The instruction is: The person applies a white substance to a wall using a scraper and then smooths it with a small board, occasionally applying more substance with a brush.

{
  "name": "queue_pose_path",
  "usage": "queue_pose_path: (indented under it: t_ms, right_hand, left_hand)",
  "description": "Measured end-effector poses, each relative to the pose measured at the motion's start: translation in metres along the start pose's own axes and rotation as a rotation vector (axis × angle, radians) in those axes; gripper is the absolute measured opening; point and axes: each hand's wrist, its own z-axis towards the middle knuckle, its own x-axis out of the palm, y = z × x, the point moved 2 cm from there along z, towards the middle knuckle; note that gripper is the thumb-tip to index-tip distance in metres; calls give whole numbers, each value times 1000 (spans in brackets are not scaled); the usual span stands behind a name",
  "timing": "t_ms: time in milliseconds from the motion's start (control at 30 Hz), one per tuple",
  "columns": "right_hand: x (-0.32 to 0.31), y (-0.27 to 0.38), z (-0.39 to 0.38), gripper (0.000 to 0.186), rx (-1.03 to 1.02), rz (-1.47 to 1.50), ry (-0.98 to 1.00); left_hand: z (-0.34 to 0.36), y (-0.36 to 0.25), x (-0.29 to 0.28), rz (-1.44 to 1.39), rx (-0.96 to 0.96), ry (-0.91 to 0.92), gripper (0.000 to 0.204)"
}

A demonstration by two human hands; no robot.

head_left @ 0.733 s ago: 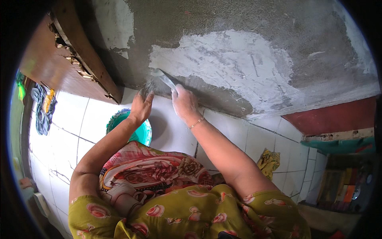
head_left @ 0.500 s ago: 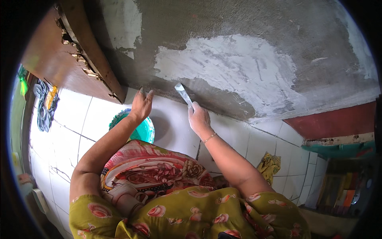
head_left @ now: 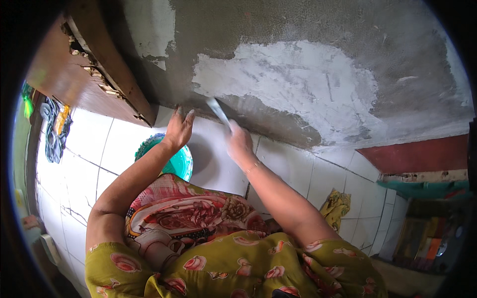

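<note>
The scraper [head_left: 218,111], a flat, pale metal blade, stands tilted up and to the left by the wall's [head_left: 298,22] bottom edge, below the left end of a rough white patch [head_left: 293,74]; motion blur hides whether its tip touches the surface. The right hand [head_left: 240,143] is closed around its lower end, blurred as well, with a thin bracelet [head_left: 252,168] at the wrist. The left hand [head_left: 178,130] holds nothing: it is open, fingers extended toward the corner between floor [head_left: 283,171] and wall, thumb spread apart, fingertips smeared pale; whether they touch the wall I cannot tell. Under the left forearm, a green bucket [head_left: 187,160] with a white-crusted rim stands on the tiles, near the floor's wall-side edge. Left of it, a brown wooden panel [head_left: 89,92] with a splintered edge meets the wall. A crumpled yellow cloth [head_left: 336,204] lies on the floor beyond the right forearm, and a dark bundle with a yellow piece [head_left: 55,130] lies by the floor's left edge. Whether the small objects [head_left: 431,238] at far right carry writing is too dim to tell.
</note>
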Motion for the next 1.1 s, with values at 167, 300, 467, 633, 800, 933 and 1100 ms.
queue_pose_path:
  t_ms: [167,300,467,633,800,933,1100]
  right_hand:
    - [-4,63,41,22,-194,91,-20]
    - [-8,-1,9,22,25,25,10]
    - [-6,42,27,21,-91,133,-53]
    - [-17,55,33,20,-121,154,-46]
    - [-17,-12,-9,23,-34,237,-106]
    - [-16,33,26,24,-147,299,-97]
    - [-14,8,19,29,-193,229,-157]
  left_hand:
    - [-3,-16,-8,-9,16,41,71]
    - [-7,-22,-17,-57,30,-52,71]
    - [-9,-27,-5,16,39,-3,74]
    - [-1,-39,-6,-29,174,-57,77]
    - [-23,-73,-5,-2,224,8,77]
    - [-27,-90,18,114,337,73,75]
    - [-33,-105,11,-15,307,-13,74]
